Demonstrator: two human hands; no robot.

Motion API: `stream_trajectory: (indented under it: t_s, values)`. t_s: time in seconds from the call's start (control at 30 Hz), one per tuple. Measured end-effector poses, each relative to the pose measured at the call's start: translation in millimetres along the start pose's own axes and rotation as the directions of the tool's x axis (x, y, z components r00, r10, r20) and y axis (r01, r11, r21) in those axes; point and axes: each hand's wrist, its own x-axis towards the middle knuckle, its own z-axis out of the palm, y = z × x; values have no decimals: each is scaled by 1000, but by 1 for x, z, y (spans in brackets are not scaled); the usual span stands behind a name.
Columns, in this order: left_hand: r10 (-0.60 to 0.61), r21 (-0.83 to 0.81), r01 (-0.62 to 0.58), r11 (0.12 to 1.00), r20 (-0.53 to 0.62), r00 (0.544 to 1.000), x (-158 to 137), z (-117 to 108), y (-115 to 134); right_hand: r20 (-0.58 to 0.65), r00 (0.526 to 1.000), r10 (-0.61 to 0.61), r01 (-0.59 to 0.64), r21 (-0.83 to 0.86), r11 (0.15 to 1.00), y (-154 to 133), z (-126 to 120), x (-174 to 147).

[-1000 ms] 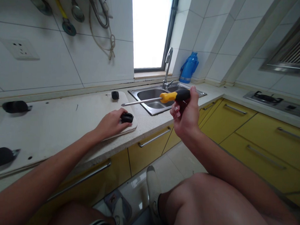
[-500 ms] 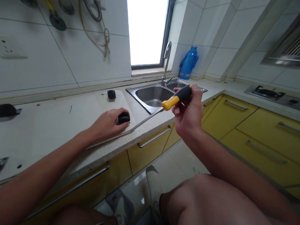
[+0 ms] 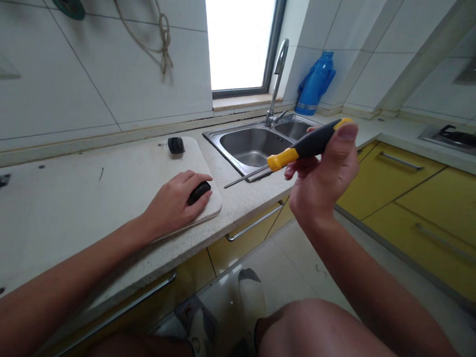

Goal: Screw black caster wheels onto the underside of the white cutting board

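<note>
My left hand (image 3: 182,200) rests on a white board (image 3: 83,193) with its fingers wrapped round a black caster (image 3: 200,193) near the board's rounded corner. In my right hand (image 3: 327,172) is a screwdriver (image 3: 316,140) with a black and yellow handle, gripped between thumb and fingers. Its thin metal shaft points left and down, and the tip is in the air to the right of the caster, apart from it. A second black caster (image 3: 176,145) stands at the board's far corner.
The board lies on a speckled countertop (image 3: 236,212) above yellow cabinets (image 3: 403,178). A double steel sink (image 3: 229,152) with a tall faucet (image 3: 280,64) is beyond it. A blue thermos (image 3: 315,84) stands in the corner. My knees are below the counter edge.
The screwdriver has drawn back to the right with my right hand, its tip now away from the caster. My left hand stays on the caster. The view has shifted.
</note>
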Motion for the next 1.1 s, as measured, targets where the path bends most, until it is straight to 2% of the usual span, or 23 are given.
stream_trajectory:
  t_s: [0.13,0.27,0.37,0.5,0.6,0.67,0.77,0.9,1.0,1.1]
  values:
    - [72,-19,-72,997,-10,997,0,-2,0,62,997,-54,52,31,998,14,10,-8]
    - [116,-6,-116,993,-5,993,4,-4,-3,133,991,-34,35,-5,999,24,19,-21]
    - [77,12,-77,997,-30,997,4,-8,-9,134,989,-58,60,-11,998,30,24,-27]
    - [28,7,-28,1000,-47,999,-1,-13,-19,128,986,-102,91,89,992,43,26,-27]
    - [-8,24,9,1000,-63,998,-5,-15,-22,190,964,-188,163,141,976,52,24,-24]
    - [-48,37,50,998,-64,997,-7,-16,-22,258,944,-205,187,94,978,54,23,-23]
    - [-115,61,118,991,-48,992,-10,-17,-22,327,932,-160,176,-18,984,49,28,-26]
    - [-153,100,158,982,-50,987,-13,-16,-21,233,942,-241,224,96,970,44,41,-31]
    - [-164,92,169,981,-53,985,-14,-15,-21,221,958,-182,185,7,983,43,45,-35]
    - [-180,84,184,979,-48,982,-14,-13,-21,302,947,-105,131,-68,989,43,42,-37]
